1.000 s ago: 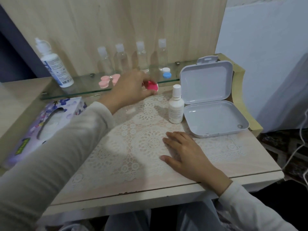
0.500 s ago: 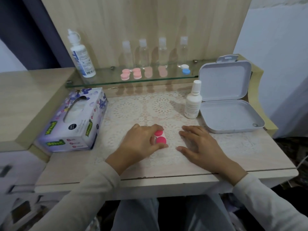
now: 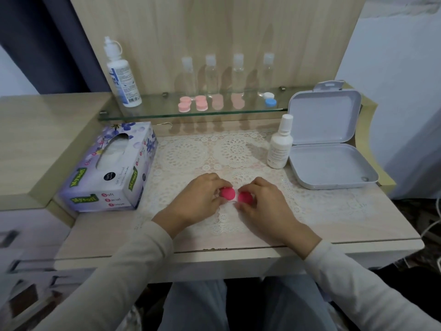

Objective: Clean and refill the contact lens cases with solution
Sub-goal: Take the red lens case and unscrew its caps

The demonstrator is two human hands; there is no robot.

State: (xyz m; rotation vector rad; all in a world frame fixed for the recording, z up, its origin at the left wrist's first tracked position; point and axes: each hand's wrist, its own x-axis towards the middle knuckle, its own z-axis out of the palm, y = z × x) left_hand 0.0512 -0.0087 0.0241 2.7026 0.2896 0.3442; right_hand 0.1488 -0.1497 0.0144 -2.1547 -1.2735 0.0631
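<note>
- The left hand (image 3: pixel 198 203) pinches the left cap (image 3: pixel 227 193) and the right hand (image 3: pixel 263 207) pinches the right cap (image 3: pixel 245 197) of the contact lens case (image 3: pixel 235 199). The hands sit close together, with the fingers curled round the caps.
- The case lies on the lace mat (image 3: pixel 191 154) at the near middle of the table (image 3: pixel 100 232), well apart from the small white bottle (image 3: pixel 279 144) on the far right.
- With both caps gripped at once, nothing steadies the base. It could turn with the caps or tip, spilling any old solution into the lace.
- A freed cap is small and round, so it could slip from the fingertips and roll off the near edge.
- The case has two round, matte magenta caps side by side. Only a sliver of its pale base shows between them, and I cannot tell whether either cap is loosened.
</note>
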